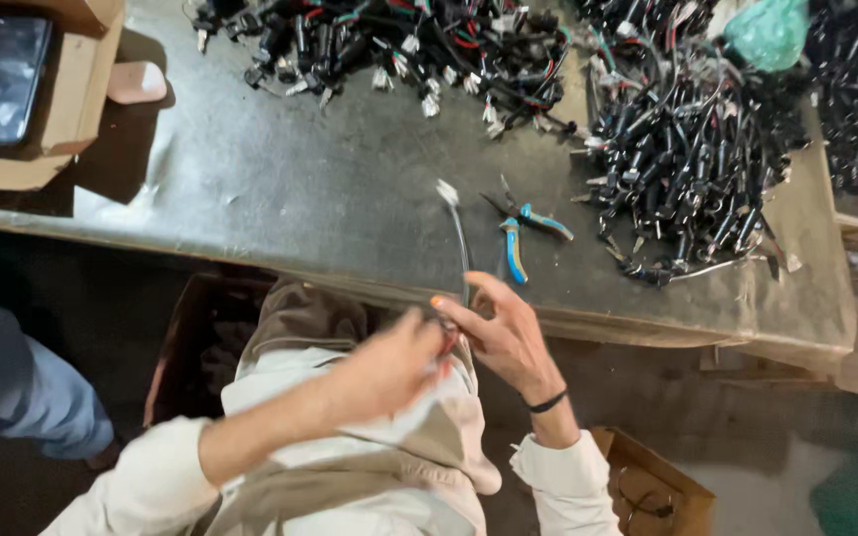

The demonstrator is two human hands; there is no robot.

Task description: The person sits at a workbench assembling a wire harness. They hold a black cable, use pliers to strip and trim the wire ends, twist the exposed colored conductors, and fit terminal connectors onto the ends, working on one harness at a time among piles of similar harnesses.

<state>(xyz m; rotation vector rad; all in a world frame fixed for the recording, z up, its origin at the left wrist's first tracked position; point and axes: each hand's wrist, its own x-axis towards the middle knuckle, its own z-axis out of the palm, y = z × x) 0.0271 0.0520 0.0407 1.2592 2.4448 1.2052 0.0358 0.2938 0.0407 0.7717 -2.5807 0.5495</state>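
My right hand point(503, 333) pinches the lower end of a thin dark cable point(461, 238) that stands up over the bench edge, with a small white connector point(446, 191) at its top. My left hand point(389, 367), blurred, is pressed against the right hand at the same cable end; its fingers look closed there. Blue-handled pliers point(520, 233) lie on the bench just right of the cable.
A grey metal workbench point(280, 189) carries heaps of black cables with connectors at the back point(409, 45) and right point(687, 149). A cardboard box point(22, 89) sits at the left. Below are open boxes point(652, 486), and another person's leg point(12, 382) at left.
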